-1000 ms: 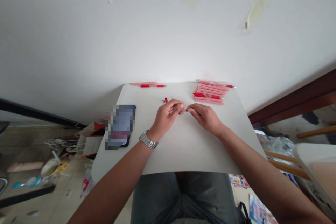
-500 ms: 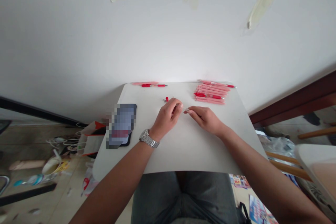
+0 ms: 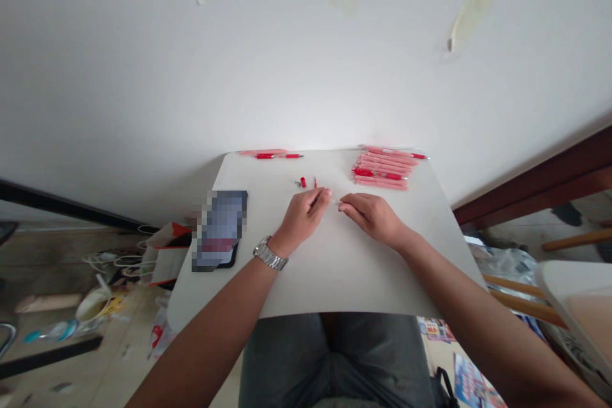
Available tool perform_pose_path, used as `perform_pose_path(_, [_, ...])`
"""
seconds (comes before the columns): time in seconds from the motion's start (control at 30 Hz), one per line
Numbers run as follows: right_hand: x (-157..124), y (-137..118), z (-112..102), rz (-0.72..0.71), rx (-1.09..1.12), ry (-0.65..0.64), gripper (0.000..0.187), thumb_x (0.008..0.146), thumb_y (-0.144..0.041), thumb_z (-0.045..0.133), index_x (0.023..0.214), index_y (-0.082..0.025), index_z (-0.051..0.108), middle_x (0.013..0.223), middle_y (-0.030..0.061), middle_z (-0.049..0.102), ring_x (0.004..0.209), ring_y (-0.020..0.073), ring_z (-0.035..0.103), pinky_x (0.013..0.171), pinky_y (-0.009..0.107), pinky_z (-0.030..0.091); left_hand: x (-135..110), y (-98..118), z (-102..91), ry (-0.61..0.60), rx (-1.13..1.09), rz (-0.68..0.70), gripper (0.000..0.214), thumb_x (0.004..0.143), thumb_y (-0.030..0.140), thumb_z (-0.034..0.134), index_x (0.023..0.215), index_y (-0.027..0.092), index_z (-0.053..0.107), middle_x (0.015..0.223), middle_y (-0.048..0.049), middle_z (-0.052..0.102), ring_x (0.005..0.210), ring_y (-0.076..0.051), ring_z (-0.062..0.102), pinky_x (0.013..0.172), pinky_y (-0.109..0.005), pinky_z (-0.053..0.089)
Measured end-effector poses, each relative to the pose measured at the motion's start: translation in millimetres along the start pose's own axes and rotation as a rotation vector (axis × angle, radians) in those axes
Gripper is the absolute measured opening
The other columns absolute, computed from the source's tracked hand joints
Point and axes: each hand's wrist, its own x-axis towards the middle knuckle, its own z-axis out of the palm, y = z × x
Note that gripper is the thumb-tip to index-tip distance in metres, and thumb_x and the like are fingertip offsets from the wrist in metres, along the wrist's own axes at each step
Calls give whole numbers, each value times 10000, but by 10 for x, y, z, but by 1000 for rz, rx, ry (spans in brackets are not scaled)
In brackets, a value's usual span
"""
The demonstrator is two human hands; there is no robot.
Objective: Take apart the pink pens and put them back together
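Over the middle of the table, my left hand is closed, thumb pressed to the fingers; what it holds is hidden. Facing it, my right hand pinches a small clear pen part, whose tip shows in the gap between my hands. Just beyond my left hand lie a short red cylindrical piece, a tiny metallic bit and a thin red piece. Farther back on the left, a red pen rests in front of a pink pen.
A pile of pink pens with a few red ones lies at the table's back right. To the left is a phone, partly blurred out. The white table meets the wall behind. Bags and a bottle lie on the floor.
My left hand has shifted slightly toward me, so the thin red piece now shows beyond it. My right hand has barely moved and keeps its pinch.
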Motion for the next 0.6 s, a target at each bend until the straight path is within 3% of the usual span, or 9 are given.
perform_pose_path(0.6, [-16, -19, -22, -138, -284, 79, 377, 1154, -438, 409, 997, -200, 655, 822, 69, 693, 733, 201, 581, 684, 324, 398, -6, 82, 0, -51, -88, -113, 511, 1085, 565, 430, 716, 220, 354, 634, 45, 315, 591, -122, 314, 567, -298, 261])
